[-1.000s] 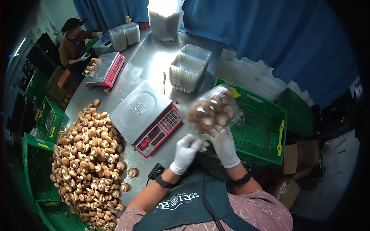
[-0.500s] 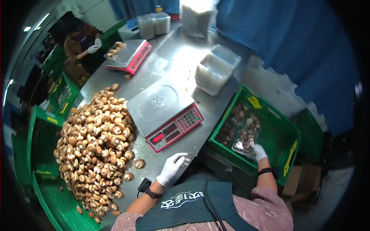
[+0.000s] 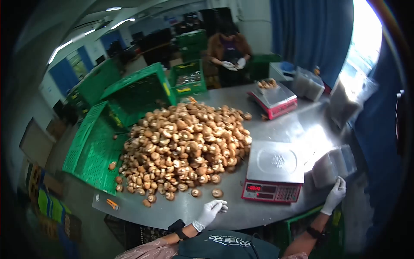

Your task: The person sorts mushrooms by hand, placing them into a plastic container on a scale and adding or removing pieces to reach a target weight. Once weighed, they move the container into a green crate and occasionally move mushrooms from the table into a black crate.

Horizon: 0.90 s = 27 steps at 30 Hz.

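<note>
My left hand [image 3: 210, 214], in a white glove, hovers at the front edge of the metal table with its fingers loosely stretched and nothing in them. In front of it lie loose shiitake mushrooms [image 3: 217, 193] and a big mushroom heap [image 3: 185, 149]. My right hand [image 3: 335, 196], gloved too, is raised at the table's right side. Its outstretched fingertips overlap the near edge of a stack of clear plastic trays [image 3: 330, 168]. Between my hands stands a red digital scale [image 3: 276, 166] with a bare metal plate and a lit display.
Green crates [image 3: 92, 146] border the heap on the left. A second scale [image 3: 274, 99] at the back carries a tray of mushrooms [image 3: 267, 83]. Across the table stands a person [image 3: 228, 54] in white gloves. A green crate [image 3: 297, 224] sits below the table edge at right.
My right hand has let go of the mushroom tray in the green crate and risen to the clear tray stack. The view has swung left; my left hand stays near the table edge.
</note>
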Each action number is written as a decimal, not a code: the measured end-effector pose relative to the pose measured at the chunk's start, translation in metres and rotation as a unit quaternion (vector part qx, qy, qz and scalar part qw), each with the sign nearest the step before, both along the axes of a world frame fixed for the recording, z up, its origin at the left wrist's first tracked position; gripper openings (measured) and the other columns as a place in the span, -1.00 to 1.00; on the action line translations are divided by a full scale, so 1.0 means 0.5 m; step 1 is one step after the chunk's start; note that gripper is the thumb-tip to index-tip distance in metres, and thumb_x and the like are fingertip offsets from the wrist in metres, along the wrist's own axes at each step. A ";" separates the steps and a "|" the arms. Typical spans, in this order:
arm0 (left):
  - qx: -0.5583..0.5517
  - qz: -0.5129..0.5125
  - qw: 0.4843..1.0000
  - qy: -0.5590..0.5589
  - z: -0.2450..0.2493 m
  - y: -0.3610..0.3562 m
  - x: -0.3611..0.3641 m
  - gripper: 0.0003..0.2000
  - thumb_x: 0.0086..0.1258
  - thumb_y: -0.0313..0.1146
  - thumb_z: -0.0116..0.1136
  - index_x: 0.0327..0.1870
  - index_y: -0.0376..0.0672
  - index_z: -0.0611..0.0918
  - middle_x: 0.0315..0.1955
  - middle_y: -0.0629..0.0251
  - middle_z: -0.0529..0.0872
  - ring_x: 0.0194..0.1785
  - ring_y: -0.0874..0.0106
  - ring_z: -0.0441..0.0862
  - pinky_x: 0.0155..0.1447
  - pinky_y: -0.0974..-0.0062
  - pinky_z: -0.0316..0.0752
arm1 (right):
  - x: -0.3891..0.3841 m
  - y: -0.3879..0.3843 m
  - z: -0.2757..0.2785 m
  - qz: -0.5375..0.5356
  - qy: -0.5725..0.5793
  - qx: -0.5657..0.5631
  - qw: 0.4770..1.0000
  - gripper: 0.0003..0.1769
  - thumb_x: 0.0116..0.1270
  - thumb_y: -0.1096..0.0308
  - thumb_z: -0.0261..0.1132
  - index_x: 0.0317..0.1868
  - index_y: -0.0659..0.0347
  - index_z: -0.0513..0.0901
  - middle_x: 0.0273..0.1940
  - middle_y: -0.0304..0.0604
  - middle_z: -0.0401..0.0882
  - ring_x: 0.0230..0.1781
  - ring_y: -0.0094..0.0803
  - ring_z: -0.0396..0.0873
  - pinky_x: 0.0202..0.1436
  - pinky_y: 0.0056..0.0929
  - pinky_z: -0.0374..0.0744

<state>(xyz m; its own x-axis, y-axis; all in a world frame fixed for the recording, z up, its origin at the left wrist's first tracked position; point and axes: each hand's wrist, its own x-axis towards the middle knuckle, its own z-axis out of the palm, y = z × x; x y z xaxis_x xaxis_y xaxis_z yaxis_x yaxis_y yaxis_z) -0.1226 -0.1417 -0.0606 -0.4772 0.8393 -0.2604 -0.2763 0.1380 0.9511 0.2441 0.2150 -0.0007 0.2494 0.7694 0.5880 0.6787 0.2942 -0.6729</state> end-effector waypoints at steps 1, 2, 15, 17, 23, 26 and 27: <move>0.014 0.022 1.000 0.006 0.007 0.000 -0.004 -0.73 0.69 -0.35 0.00 0.15 -0.35 0.64 -0.15 0.21 0.79 -0.09 0.46 0.75 0.11 0.48 0.64 | -0.007 0.066 -0.006 0.022 0.006 0.014 1.000 -0.80 0.53 0.37 0.24 -0.10 0.32 0.72 -0.21 -0.01 0.73 -0.22 -0.15 0.70 -0.10 -0.27 0.62; 0.026 0.017 0.999 0.026 0.010 -0.002 -0.002 -0.73 0.68 -0.36 0.00 0.15 -0.35 0.64 -0.14 0.22 0.79 -0.08 0.47 0.74 0.12 0.48 0.64 | -0.006 0.120 -0.023 0.023 -0.046 0.026 0.998 -0.82 0.50 0.37 0.26 -0.11 0.33 0.71 -0.18 -0.01 0.72 -0.21 -0.14 0.69 -0.09 -0.25 0.61; 0.070 0.204 0.973 0.081 0.024 -0.112 -0.025 -0.77 0.67 -0.42 0.01 0.13 -0.34 0.65 -0.19 0.25 0.78 -0.12 0.52 0.73 0.07 0.52 0.66 | 0.070 0.323 -0.140 0.088 -0.086 -0.130 0.984 -0.88 0.40 0.40 0.32 -0.26 0.29 0.63 -0.40 -0.08 0.64 -0.39 -0.30 0.58 -0.19 -0.24 0.55; 0.046 0.217 0.970 0.099 0.027 -0.118 -0.025 -0.77 0.68 -0.42 0.00 0.11 -0.35 0.65 -0.19 0.25 0.78 -0.13 0.52 0.73 0.06 0.52 0.66 | 0.081 0.311 -0.138 0.062 -0.103 -0.129 0.984 -0.89 0.42 0.41 0.30 -0.25 0.28 0.62 -0.40 -0.11 0.60 -0.39 -0.34 0.54 -0.19 -0.28 0.55; 0.032 0.202 0.973 0.109 0.038 -0.108 -0.022 -0.75 0.69 -0.41 -0.04 0.12 -0.37 0.64 -0.21 0.23 0.78 -0.13 0.51 0.73 0.06 0.52 0.66 | 0.030 0.238 -0.065 -0.150 -0.089 -0.023 0.984 -0.67 0.61 0.12 0.14 0.10 0.19 0.63 0.01 -0.02 0.71 0.00 -0.03 0.68 0.03 -0.17 0.58; 0.043 0.195 0.976 0.082 0.020 -0.103 -0.028 -0.77 0.66 -0.45 0.00 0.10 -0.37 0.66 -0.21 0.21 0.78 -0.14 0.48 0.74 0.04 0.50 0.67 | 0.005 0.190 0.010 -0.106 -0.120 0.133 0.978 -0.63 0.60 0.06 0.16 0.14 0.16 0.63 -0.01 -0.05 0.72 -0.06 -0.13 0.69 0.01 -0.21 0.59; 0.039 0.190 0.978 0.078 0.019 -0.101 -0.031 -0.78 0.66 -0.46 0.00 0.10 -0.37 0.66 -0.21 0.21 0.78 -0.14 0.49 0.74 0.05 0.50 0.66 | -0.017 0.157 0.045 -0.086 -0.118 0.114 0.983 -0.68 0.58 0.14 0.22 0.14 0.16 0.66 -0.01 -0.09 0.71 -0.08 -0.22 0.69 0.00 -0.26 0.60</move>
